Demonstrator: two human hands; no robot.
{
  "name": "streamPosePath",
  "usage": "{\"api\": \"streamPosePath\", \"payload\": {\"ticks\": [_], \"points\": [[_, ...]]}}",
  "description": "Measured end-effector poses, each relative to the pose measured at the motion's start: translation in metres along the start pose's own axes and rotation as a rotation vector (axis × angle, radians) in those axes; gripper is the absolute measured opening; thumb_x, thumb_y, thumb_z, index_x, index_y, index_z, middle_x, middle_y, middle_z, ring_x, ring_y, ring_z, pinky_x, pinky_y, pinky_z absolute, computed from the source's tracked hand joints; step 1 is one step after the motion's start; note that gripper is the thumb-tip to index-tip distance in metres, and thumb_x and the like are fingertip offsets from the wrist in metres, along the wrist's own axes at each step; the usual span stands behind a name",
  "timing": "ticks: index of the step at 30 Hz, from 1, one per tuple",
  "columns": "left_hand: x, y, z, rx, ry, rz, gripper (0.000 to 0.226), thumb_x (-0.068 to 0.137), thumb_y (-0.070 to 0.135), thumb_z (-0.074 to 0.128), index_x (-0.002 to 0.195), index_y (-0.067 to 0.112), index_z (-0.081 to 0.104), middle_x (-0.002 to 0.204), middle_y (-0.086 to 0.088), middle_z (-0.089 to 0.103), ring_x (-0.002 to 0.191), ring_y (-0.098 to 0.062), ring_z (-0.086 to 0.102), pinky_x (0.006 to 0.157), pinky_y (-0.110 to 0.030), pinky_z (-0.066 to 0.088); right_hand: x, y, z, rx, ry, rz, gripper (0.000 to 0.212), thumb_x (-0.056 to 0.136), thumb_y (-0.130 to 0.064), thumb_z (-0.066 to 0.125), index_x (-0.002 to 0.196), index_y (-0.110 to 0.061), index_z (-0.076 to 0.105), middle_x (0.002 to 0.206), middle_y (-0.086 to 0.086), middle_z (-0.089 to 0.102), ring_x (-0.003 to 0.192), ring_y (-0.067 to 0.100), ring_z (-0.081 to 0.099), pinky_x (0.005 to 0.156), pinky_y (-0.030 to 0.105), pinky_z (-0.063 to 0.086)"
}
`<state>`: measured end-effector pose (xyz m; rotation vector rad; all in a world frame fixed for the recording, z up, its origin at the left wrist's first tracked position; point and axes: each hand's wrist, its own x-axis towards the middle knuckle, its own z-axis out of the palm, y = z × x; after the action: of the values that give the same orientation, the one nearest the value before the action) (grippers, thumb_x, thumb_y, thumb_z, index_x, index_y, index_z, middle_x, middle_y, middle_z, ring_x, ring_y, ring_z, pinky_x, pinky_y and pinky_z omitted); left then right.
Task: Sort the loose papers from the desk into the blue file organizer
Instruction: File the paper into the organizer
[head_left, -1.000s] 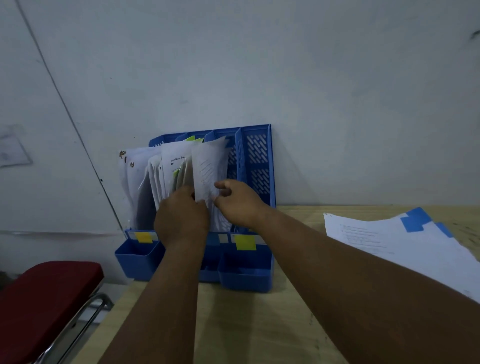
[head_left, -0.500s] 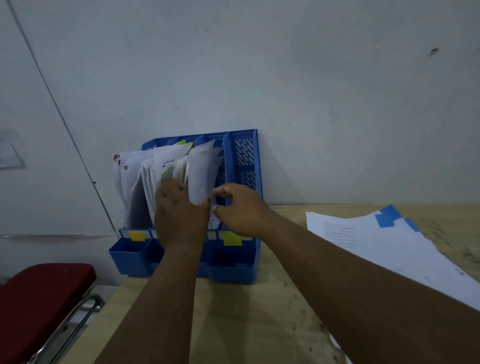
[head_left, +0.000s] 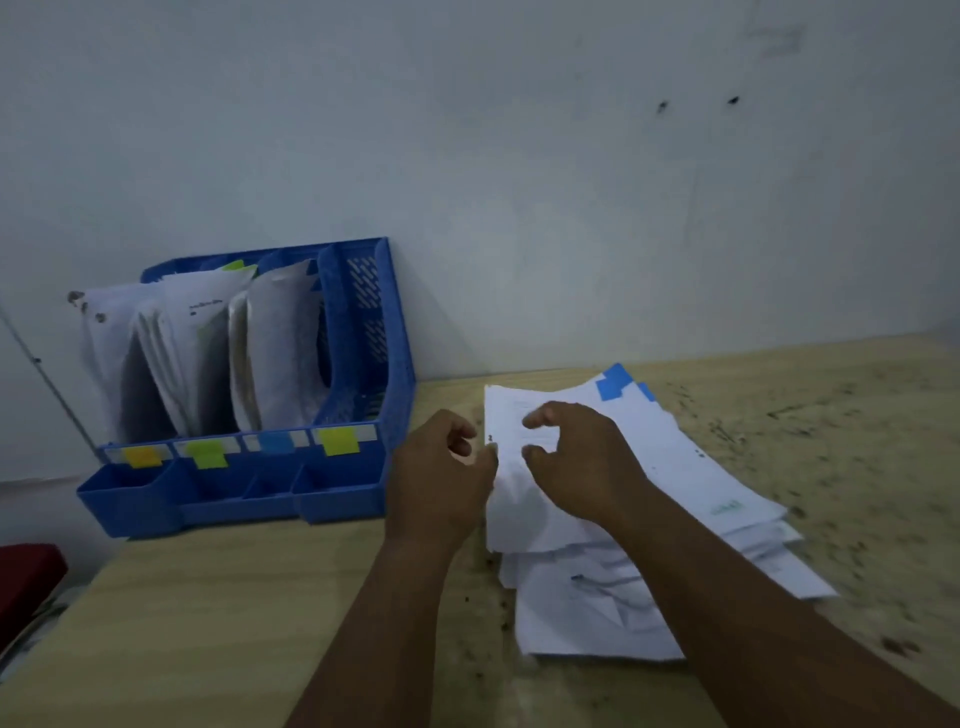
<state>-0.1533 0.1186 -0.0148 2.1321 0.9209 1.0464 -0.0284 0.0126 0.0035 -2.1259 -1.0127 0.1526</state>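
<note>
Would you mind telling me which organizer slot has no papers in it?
The rightmost slot, behind the yellow tab; the other three hold papers.

Red seat (head_left: 26, 582), pale wall (head_left: 519, 156)

Your papers and the blue file organizer on the desk.

Your loose papers (head_left: 675, 467) lie in a fanned white stack right of the blue file organizer (head_left: 363, 364), blue tabs at the far corner. The organizer stands upright against the wall, three slots holding curled sheets, the rightmost one bare, coloured labels along its front.
</note>
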Motion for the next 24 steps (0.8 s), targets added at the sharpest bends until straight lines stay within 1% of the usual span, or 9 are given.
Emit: {"api": "streamPosePath", "payload": {"ticks": [2,5,7,9,12,14,17,21,24], "points": [[-0.006,0.004,0.019,0.000,-0.041,-0.071,0.023,0.083,0.037,0.078,0.097,0.030,0.061,0.093,0.015,0.064,0.083,-0.002,0.059,0.063,-0.019,0.043,-0.005,0.022,-0.008,-0.071,0.021,0.078,0.032,0.091,-0.037,0.068,0.122,-0.036,0.061,0.135,-0.010,0.059,0.119,0.016,0.057,0.108,0.039,0.043],[-0.013,0.002,0.039,-0.032,-0.030,-0.176,0.038,0.082,0.040,0.079,0.113,0.029,0.059,0.109,0.013,0.060,0.095,-0.007,0.056,0.073,-0.022,0.043,-0.011,0.046,-0.011,-0.154,0.081,0.118,0.031,0.091,-0.042,0.065,0.121,-0.037,0.060,0.133,-0.011,0.058,0.120,0.018,0.055,0.103,0.038,0.040],[-0.016,-0.004,0.045,-0.039,-0.027,-0.212,0.046,0.082,0.040,0.079,0.121,0.027,0.058,0.113,0.012,0.058,0.097,-0.007,0.054,0.076,-0.021,0.040,-0.016,0.061,-0.009,-0.169,0.117,0.113,0.034,0.089,-0.042,0.067,0.122,-0.037,0.060,0.133,-0.010,0.057,0.123,0.020,0.052,0.101,0.037,0.038],[-0.015,-0.012,0.047,-0.029,-0.053,-0.232,0.050,0.083,0.041,0.079,0.124,0.026,0.057,0.115,0.010,0.062,0.095,-0.006,0.054,0.075,-0.019,0.039,-0.017,0.072,-0.009,-0.176,0.095,0.134,0.039,0.086,-0.045,0.069,0.123,-0.036,0.060,0.135,-0.008,0.056,0.124,0.022,0.051,0.103,0.038,0.040],[-0.009,-0.018,0.045,-0.022,-0.071,-0.261,0.048,0.083,0.038,0.080,0.124,0.027,0.058,0.102,0.014,0.067,0.083,0.000,0.056,0.062,-0.010,0.036,-0.008,0.080,-0.013,-0.196,0.044,0.176,0.046,0.086,-0.049,0.070,0.128,-0.036,0.058,0.143,-0.004,0.048,0.131,0.027,0.044,0.108,0.042,0.036],[-0.008,-0.019,0.046,-0.026,-0.082,-0.246,0.042,0.083,0.033,0.081,0.118,0.029,0.060,0.090,0.018,0.064,0.076,0.007,0.055,0.055,-0.005,0.037,-0.004,0.082,-0.012,-0.217,0.030,0.190,0.048,0.087,-0.048,0.070,0.130,-0.037,0.056,0.145,-0.002,0.044,0.133,0.028,0.039,0.109,0.042,0.034],[-0.008,-0.017,0.048,-0.076,-0.059,-0.212,0.039,0.083,0.027,0.082,0.114,0.030,0.060,0.087,0.018,0.063,0.074,0.007,0.056,0.055,0.001,0.037,-0.002,0.083,-0.009,-0.208,0.019,0.202,0.047,0.087,-0.045,0.072,0.130,-0.034,0.057,0.144,0.000,0.045,0.133,0.030,0.039,0.108,0.042,0.034],[-0.008,-0.014,0.049,-0.165,-0.039,-0.205,0.045,0.084,0.024,0.082,0.122,0.032,0.060,0.089,0.012,0.067,0.076,0.005,0.059,0.056,0.001,0.038,-0.002,0.082,-0.010,-0.158,0.052,0.186,0.048,0.085,-0.038,0.077,0.129,-0.031,0.059,0.145,0.002,0.044,0.135,0.030,0.038,0.110,0.042,0.034],[-0.008,-0.012,0.045,-0.232,-0.046,-0.221,0.049,0.086,0.025,0.080,0.130,0.033,0.058,0.092,0.011,0.068,0.080,0.004,0.060,0.055,-0.004,0.040,-0.003,0.084,-0.009,-0.083,0.083,0.168,0.052,0.081,-0.030,0.082,0.128,-0.029,0.059,0.144,0.003,0.044,0.135,0.028,0.038,0.108,0.037,0.035]]}}
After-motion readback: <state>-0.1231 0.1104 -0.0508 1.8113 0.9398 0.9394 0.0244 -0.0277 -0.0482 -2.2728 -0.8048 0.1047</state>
